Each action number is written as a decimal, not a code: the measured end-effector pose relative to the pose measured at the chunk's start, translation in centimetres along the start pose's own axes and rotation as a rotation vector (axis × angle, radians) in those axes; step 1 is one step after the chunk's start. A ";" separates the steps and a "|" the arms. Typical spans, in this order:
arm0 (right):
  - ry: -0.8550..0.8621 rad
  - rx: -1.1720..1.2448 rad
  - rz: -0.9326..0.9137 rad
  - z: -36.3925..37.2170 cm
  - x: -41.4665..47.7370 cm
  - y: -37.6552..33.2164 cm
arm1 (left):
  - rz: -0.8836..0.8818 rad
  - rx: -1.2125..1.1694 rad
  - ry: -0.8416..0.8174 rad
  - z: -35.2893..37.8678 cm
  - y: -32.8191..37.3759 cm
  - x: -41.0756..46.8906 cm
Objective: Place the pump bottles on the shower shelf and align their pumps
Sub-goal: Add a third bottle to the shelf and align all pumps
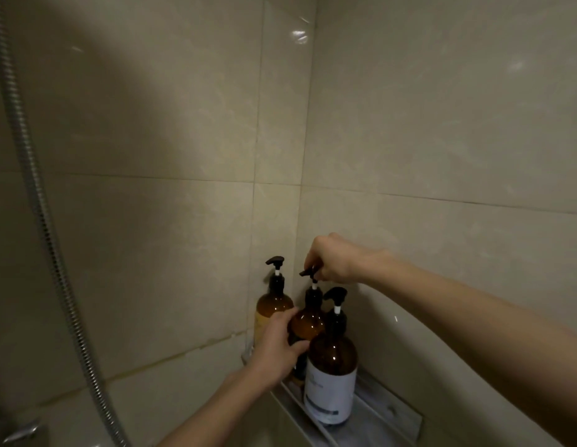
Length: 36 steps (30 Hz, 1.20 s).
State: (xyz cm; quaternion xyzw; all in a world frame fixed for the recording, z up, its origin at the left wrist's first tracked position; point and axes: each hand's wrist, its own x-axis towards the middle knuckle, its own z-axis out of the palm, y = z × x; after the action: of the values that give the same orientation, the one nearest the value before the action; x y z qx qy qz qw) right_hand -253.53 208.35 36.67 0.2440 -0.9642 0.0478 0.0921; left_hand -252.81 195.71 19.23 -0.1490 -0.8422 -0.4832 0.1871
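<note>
Three amber pump bottles with black pumps stand on a metal corner shelf (387, 411). The left bottle (271, 309) stands against the left wall, its pump head pointing left. The middle bottle (308, 324) sits in the corner; my left hand (277, 346) grips its body, and my right hand (332, 261) pinches its pump head (308, 271), which points left. The right bottle (332, 379), nearest me, has a white label, and its pump (335, 293) points left too.
Beige tiled walls meet in a corner behind the shelf. A ribbed metal shower hose (45, 221) hangs down the left side, with a chrome tap fitting (21, 432) at the bottom left. The shelf's right end beyond the bottles is bare.
</note>
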 end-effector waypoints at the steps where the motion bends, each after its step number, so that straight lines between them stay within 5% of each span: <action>1: 0.006 0.003 -0.007 0.0 0.0 0.0 | 0.007 0.011 0.008 0.0 0.0 0.0; 36: 0.027 0.121 -0.091 1.2 1.2 -0.3 | 0.016 0.152 0.142 -0.4 0.7 -2.4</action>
State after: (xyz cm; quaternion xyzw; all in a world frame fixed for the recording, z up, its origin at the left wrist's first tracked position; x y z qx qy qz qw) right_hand -254.63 207.35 35.77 0.2919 -0.9462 0.1048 0.0922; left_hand -250.34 195.55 18.85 -0.1062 -0.8599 -0.4256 0.2609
